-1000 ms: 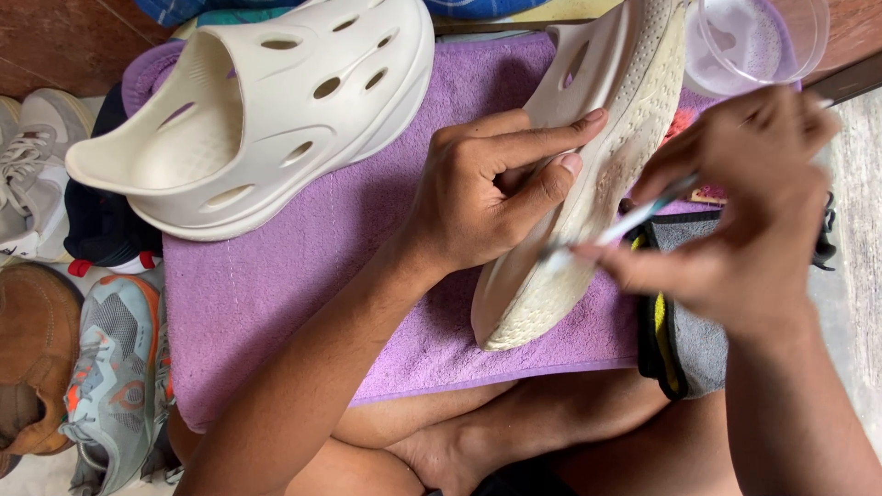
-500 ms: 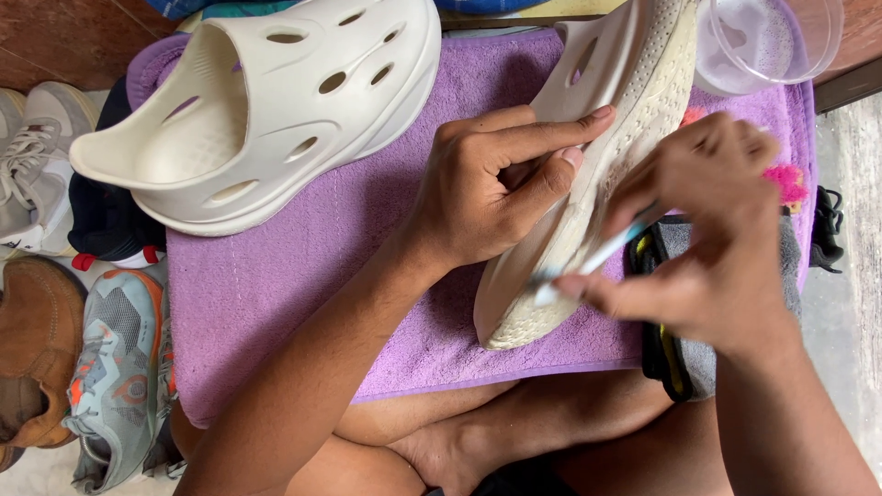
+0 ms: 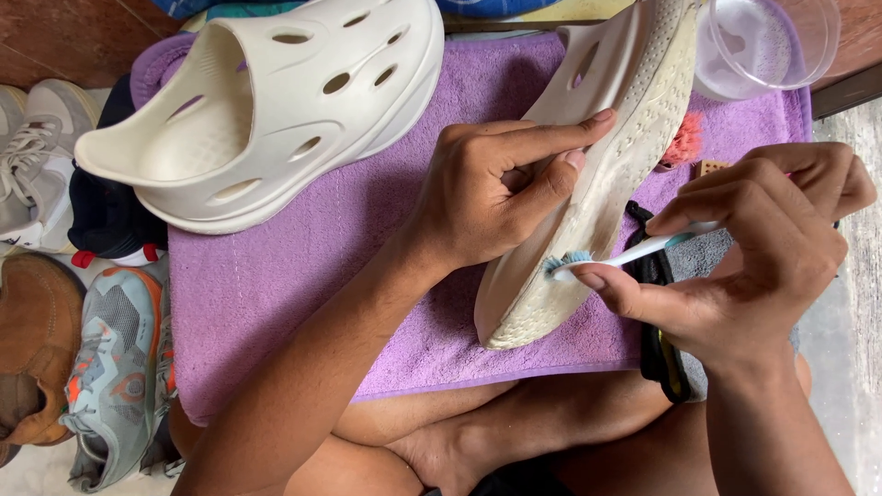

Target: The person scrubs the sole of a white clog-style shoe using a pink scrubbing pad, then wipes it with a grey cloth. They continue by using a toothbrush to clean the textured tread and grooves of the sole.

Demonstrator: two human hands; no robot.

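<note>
While the left hand [image 3: 487,202] steadies the cream clog [image 3: 588,184] on its edge over the purple towel [image 3: 266,276], its grip wrapped round the sole, the right hand [image 3: 763,248] pinches a toothbrush [image 3: 606,257]; short, light strokes along the textured sole would probably work best.

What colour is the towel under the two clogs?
The towel is purple, a light lilac shade; it shows best in the head view, which is the only view.
</note>
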